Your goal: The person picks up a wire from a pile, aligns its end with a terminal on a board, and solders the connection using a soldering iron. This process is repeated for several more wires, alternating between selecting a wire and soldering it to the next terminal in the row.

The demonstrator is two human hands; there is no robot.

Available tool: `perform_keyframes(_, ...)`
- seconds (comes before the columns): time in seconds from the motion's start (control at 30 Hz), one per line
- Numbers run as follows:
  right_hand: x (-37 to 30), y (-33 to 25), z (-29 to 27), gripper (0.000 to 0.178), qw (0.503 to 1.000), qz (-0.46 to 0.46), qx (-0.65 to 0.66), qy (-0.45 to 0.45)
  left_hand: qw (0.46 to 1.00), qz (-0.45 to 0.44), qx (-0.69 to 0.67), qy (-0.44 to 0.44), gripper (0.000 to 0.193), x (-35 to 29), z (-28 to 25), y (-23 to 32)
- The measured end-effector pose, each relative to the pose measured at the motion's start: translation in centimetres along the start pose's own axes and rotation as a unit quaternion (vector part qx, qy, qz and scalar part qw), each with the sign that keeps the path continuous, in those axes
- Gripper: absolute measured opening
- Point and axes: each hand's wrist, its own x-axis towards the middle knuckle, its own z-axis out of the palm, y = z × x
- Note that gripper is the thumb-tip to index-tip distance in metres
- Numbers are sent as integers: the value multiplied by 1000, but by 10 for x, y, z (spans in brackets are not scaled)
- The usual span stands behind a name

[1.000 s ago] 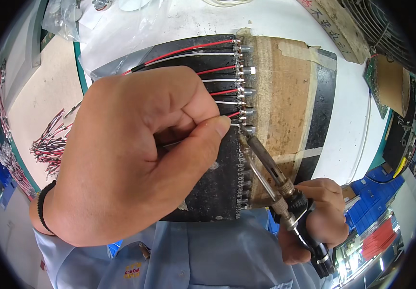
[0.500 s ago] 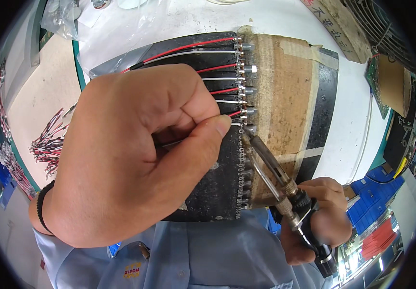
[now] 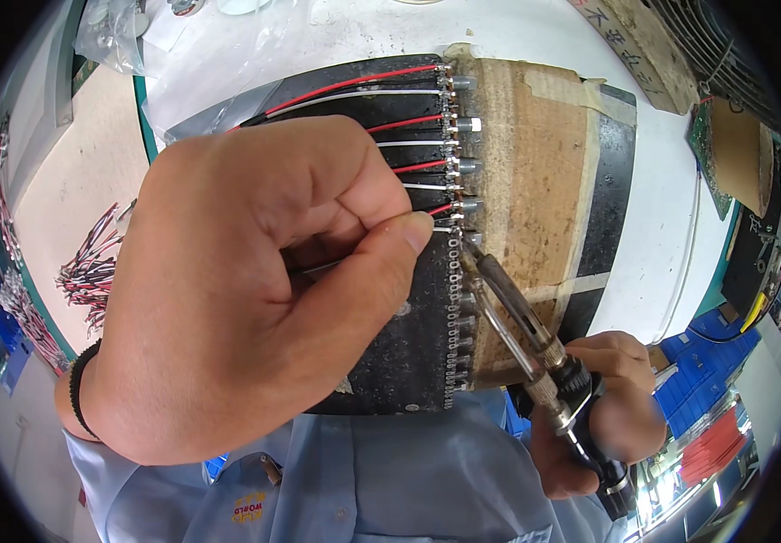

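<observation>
My left hand [image 3: 255, 281] is closed in a pinch over the black board [image 3: 390, 362], holding a red-and-white wire pair [image 3: 442, 230] between thumb and forefinger. The wire ends reach a row of small metal connectors [image 3: 453, 299] along the board's edge. More red and white wires [image 3: 409, 143] run to the connectors above. My right hand [image 3: 621, 407] is wrapped round a black-handled soldering iron [image 3: 522, 312] with a thin metal tube beside its barrel. Its tip points up-left, close to the connector by my left fingertips; whether they touch I cannot tell.
A taped brown cardboard strip [image 3: 540, 172] lies right of the connectors. Loose red, white and black wires [image 3: 92, 271] are bunched at left. A wooden block [image 3: 630, 54] and round wire grille [image 3: 716, 45] stand at upper right; blue bins [image 3: 703, 371] sit at right.
The soldering iron and my right hand have shifted slightly right, the tip a little away from the wire ends. The board appears slightly higher in view. My left hand keeps its pinch.
</observation>
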Motion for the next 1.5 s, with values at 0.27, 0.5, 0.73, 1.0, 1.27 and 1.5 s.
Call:
perform_keyframes(0.27,2,4,0,57,999,-21,26,-21,994,17,16,-106,10,8,-19,-2)
perform_keyframes(0.5,2,7,-3,53,999,-23,41,-13,995,14,3,-95,11,6,-15,-4)
perform_keyframes(0.73,0,11,1,54,997,-31,57,36,993,38,75,-82,14,7,-11,-2)
perform_keyframes(1.0,-15,6,3,60,995,28,24,96,972,112,199,-50,17,0,-10,3)
perform_keyframes(1.27,-10,11,15,52,981,0,-69,180,889,291,346,73,24,-56,-34,-15)
perform_keyframes(1.5,-5,19,17,43,978,-39,-50,197,906,174,344,173,19,-50,-173,-103)
